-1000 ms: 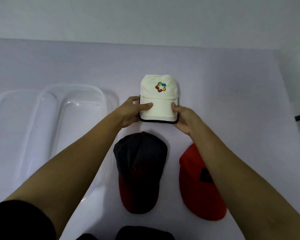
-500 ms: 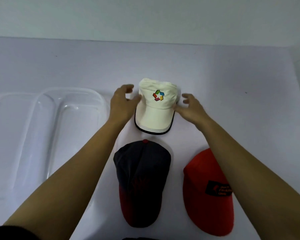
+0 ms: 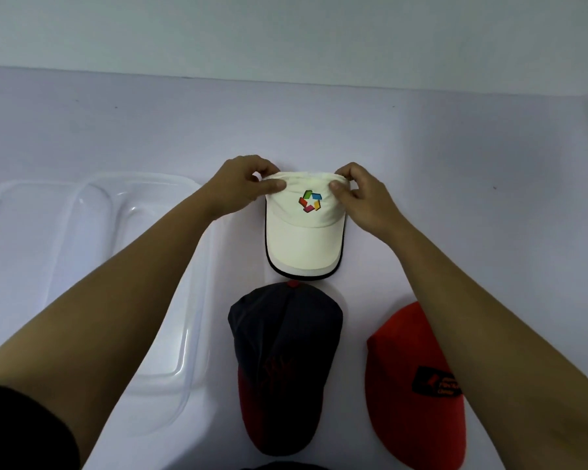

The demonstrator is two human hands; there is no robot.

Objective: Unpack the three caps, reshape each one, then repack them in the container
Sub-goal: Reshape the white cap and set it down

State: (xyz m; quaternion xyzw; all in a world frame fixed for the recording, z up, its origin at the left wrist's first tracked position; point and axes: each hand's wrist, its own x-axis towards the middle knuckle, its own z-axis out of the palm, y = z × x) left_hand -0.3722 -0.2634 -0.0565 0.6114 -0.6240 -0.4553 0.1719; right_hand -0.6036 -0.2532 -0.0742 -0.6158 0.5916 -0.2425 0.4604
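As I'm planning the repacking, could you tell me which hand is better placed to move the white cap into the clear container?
Probably the left hand: it pinches the white cap, and the clear container sits on the person's left.

wall (image 3: 286, 28): plain pale grey-green | table (image 3: 455, 147): pale lilac, matte, far edge against wall | light: soft, even

- I read this as a plain, staged work station rather than a lived-in room. I can't tell whether it sits in a lab, an office or a home.
- I see a smooth, pale lilac table (image 3: 455, 147) running back to a blank pale wall (image 3: 286, 28), under flat, even light.
- On it, a clear plastic container (image 3: 140, 179) sits at the left. A white cap (image 3: 302, 245), a dark cap (image 3: 286, 334) and a red cap (image 3: 398, 368) lie beside it.
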